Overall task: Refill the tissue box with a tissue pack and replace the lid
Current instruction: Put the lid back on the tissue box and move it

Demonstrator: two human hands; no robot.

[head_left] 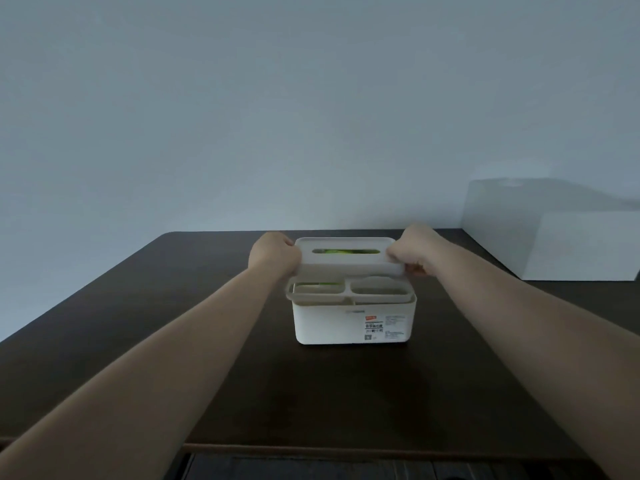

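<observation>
Your left hand and right hand each grip an end of the lid, tilted above the tissue box; lower it level, then press evenly.

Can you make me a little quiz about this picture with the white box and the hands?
1. True or false: the lid lies flat on the table, away from the tissue box.
2. How many hands hold the lid? A) none B) one C) two
3. Fill in: the colour seen through the lid's slot is ____.

Key:
1. False. The lid is held tilted over the box.
2. C. The left hand grips one end and the right hand the other.
3. Green.
</observation>
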